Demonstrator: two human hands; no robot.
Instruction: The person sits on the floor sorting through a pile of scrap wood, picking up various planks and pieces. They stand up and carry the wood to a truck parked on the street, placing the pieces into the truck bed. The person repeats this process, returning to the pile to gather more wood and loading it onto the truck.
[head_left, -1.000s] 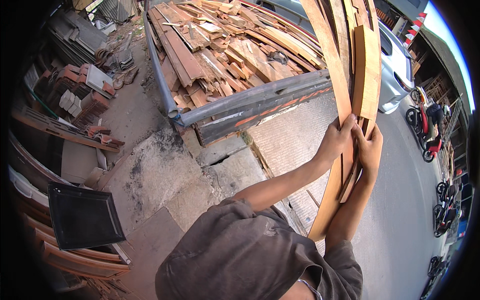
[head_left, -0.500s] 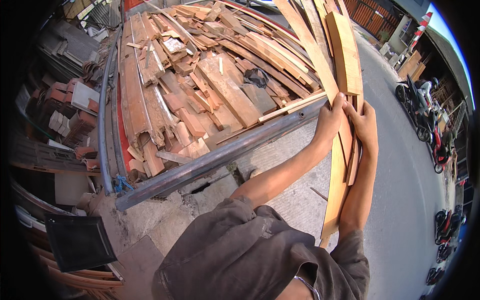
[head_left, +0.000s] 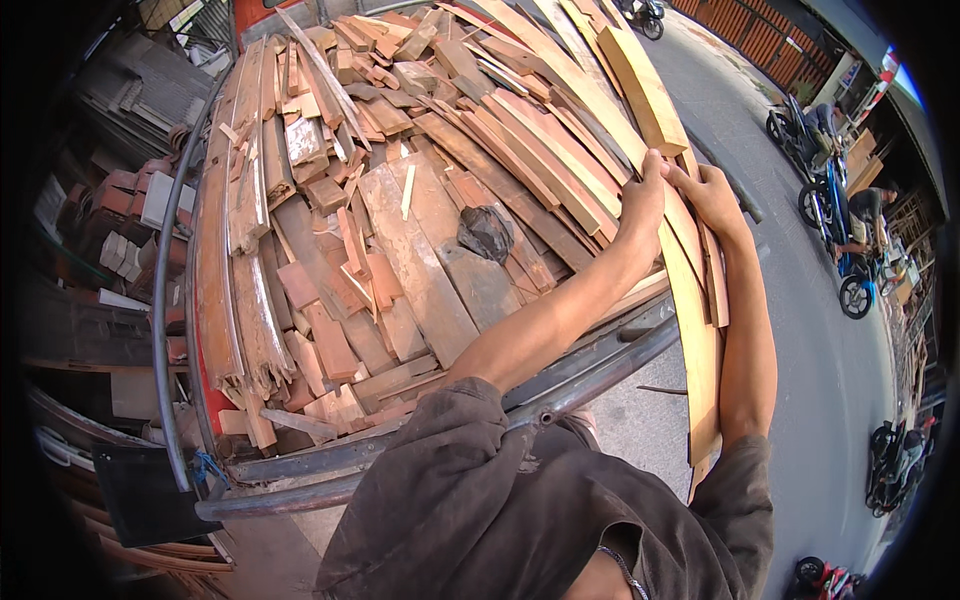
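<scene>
Planks (head_left: 703, 385) clasped in left hand (head_left: 643, 208) and right hand (head_left: 713, 200), slanting along the right side of the truck bed (head_left: 285, 499), contact unclear. Apparently the carrying step; seems to call next for tight grips and loose ends kept together.

1. Counted one left hand (head_left: 643, 205) and one right hand (head_left: 712, 203), making two.
2. Counted one thick wooden block (head_left: 642, 92) in the grip.
3. Counted several longer boards (head_left: 703, 400) gripped with it, overlapping too closely for an exact figure.
4. Counted one truck bed (head_left: 300, 497).
5. Counted dozens of loose wood pieces (head_left: 330, 340) inside, many partly hidden.
6. Counted one crumpled black bag (head_left: 486, 234) among them.
7. Counted at least five motorcycles (head_left: 834, 200) along the road.
8. Counted at least two other people (head_left: 868, 205) there.
9. Counted one slatted orange gate (head_left: 765, 48).
</scene>
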